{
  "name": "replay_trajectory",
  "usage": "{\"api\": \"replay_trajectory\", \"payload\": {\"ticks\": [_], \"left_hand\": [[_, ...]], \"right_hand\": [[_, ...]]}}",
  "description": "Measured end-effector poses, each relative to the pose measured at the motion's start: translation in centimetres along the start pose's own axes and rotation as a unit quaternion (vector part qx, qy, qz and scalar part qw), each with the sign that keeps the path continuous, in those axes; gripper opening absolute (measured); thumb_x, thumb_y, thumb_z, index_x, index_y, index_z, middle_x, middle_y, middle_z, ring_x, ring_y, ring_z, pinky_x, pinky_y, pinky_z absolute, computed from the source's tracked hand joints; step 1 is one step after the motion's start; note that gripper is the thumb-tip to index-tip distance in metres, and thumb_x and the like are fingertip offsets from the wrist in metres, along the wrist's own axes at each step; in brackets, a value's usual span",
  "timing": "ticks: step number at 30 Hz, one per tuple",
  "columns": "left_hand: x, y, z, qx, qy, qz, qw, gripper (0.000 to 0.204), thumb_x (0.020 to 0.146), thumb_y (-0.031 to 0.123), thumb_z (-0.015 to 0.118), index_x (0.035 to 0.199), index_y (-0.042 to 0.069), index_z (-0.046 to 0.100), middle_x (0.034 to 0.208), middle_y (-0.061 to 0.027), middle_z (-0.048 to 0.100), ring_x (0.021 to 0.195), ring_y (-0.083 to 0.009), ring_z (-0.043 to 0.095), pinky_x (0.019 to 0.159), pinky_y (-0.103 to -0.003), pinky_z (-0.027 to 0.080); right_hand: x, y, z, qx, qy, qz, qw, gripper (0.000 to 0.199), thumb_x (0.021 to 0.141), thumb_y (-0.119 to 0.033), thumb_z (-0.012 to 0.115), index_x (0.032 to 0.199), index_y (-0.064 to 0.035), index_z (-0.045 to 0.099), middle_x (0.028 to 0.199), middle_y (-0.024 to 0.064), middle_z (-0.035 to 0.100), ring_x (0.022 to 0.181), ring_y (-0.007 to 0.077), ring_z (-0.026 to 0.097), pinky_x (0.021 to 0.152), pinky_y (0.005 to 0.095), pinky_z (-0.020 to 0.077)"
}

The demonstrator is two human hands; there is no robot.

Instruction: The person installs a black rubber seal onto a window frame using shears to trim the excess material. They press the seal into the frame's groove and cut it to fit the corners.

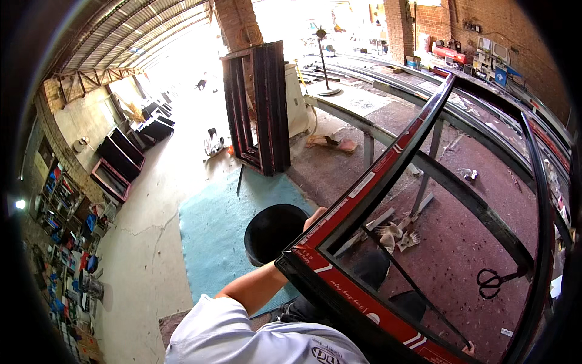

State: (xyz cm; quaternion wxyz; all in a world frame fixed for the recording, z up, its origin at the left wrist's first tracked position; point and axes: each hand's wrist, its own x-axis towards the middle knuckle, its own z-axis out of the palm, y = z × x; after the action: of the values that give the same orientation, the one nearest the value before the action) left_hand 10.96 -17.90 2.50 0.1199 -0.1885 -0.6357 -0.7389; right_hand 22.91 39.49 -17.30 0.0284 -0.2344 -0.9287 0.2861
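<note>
A large metal window frame (388, 164), black with red printed film on its faces, slants across the right half. My left hand (314, 218) is at its outer left edge, fingers closed against the bar and partly hidden behind it. At the lower right, only the fingertips of my right hand (468, 347) show, at the near end of a thin black strip (412, 284). That strip runs diagonally across the frame's opening. Beside my left forearm stands a round black bucket (267, 236). Black-handled scissors (490, 284) show through the opening.
Steel rails (479, 209) of a work stand pass under the frame. Pale work gloves (397, 235) lie on the reddish floor. Ahead, tall dark frames (257, 109) lean upright at a blue mat (212, 224). Cluttered shelves (66, 242) line the left wall; a pedestal fan (323, 60) stands farther back.
</note>
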Motion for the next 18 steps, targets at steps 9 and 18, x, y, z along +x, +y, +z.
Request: {"api": "replay_trajectory", "payload": {"ticks": [9,18], "left_hand": [[0.0,-0.2,-0.1,0.034,0.116,0.029,0.992,0.039,0.089,0.019,0.085,0.113,0.001,0.06,0.099,-0.0041,0.07,0.094,-0.0083,0.063,0.083,-0.025,0.051],[-8.2,-2.7,0.1,-0.106,-0.124,-0.119,0.979,0.023,0.097,0.018,0.071,0.114,0.003,0.071,0.112,-0.0074,0.072,0.103,-0.0171,0.064,0.092,-0.035,0.054]], "right_hand": [[-5.2,5.1,-3.1,0.017,0.05,0.078,0.996,0.049,0.103,-0.024,0.066,0.15,-0.0145,0.056,0.151,0.0204,0.055,0.133,0.0351,0.059,0.116,0.0446,0.0426],[-16.0,10.5,-3.1,0.083,0.096,0.15,0.98,0.051,0.103,-0.024,0.067,0.152,-0.0164,0.054,0.154,0.0208,0.053,0.133,0.0355,0.059,0.116,0.0454,0.042]]}}
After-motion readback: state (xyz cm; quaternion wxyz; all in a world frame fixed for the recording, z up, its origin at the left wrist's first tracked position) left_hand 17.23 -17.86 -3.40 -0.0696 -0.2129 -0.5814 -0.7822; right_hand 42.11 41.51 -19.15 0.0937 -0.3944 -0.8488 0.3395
